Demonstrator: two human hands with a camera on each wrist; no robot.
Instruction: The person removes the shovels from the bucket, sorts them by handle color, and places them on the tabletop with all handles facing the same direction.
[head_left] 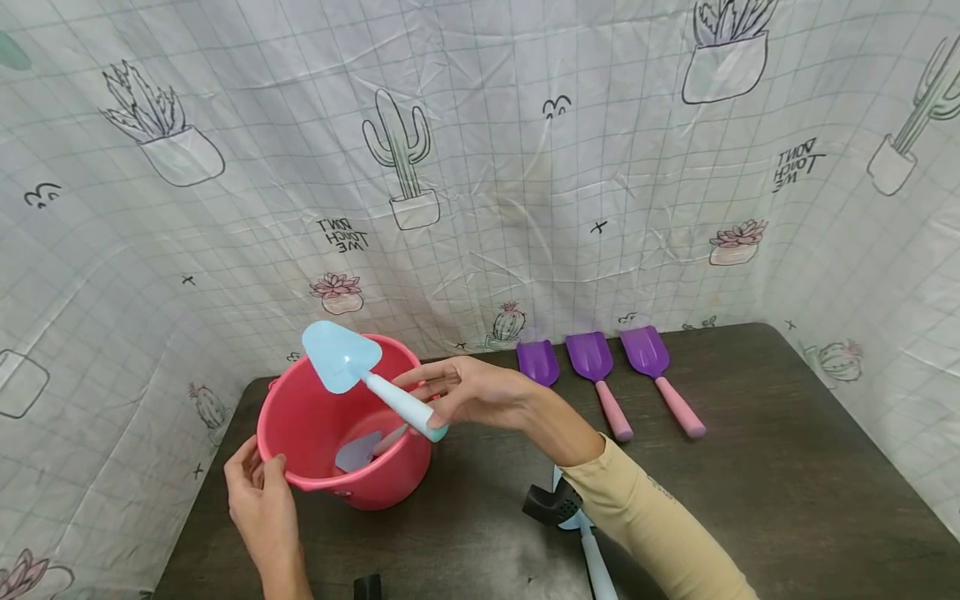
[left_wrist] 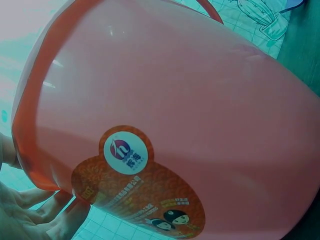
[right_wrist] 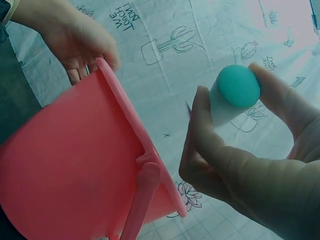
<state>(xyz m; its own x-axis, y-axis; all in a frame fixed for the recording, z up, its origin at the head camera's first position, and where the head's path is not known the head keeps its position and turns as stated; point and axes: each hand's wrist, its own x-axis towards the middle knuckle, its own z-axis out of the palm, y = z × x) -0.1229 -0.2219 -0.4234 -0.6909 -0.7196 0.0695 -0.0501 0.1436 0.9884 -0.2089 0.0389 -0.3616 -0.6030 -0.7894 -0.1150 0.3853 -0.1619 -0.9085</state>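
A light blue toy trowel (head_left: 341, 357) is pinched by its pale handle in my right hand (head_left: 472, 392), its blade over the mouth of a pink bucket (head_left: 420, 467). The handle's teal end cap (right_wrist: 239, 86) faces the right wrist camera, between thumb and fingers. My left hand (head_left: 262, 500) grips the bucket's near left rim, thumb at the inner edge. Inside the bucket lies a small shovel (head_left: 358, 452) with a pale bluish blade and pinkish handle. In the left wrist view the bucket's side, with its orange sticker (left_wrist: 145, 195), fills most of the frame.
Three purple shovels, the left one (head_left: 537, 362), the middle one (head_left: 590, 357) and the right one (head_left: 647, 350), lie along the dark table's (head_left: 787, 467) back; the left one's handle is hidden. Another light blue tool (head_left: 597, 567) lies partly under my right forearm. A patterned cloth (head_left: 480, 183) hangs behind.
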